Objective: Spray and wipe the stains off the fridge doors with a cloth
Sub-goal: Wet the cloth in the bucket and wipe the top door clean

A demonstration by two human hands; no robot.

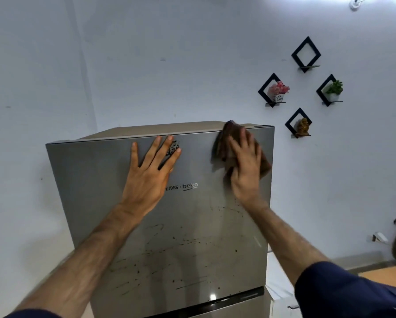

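Note:
A grey steel fridge fills the middle of the head view; its upper door [93, 184] carries a brand logo and a patterned sticker near the top. Dark stains [181, 251], streaks and specks, spread over the door's lower half. My left hand [149, 177] lies flat on the door below the top edge, fingers spread, partly over the sticker. My right hand [245, 166] presses a brown cloth [224, 143] against the door's upper right corner; the hand and cloth look blurred. No spray bottle is in view.
Several black diamond wall shelves [306, 53] hang on the white wall to the right, holding small plants and a figurine. A wooden tabletop [385, 278] sits at the lower right, with a dark brown object above it. The lower door's top edge [236, 299] shows below.

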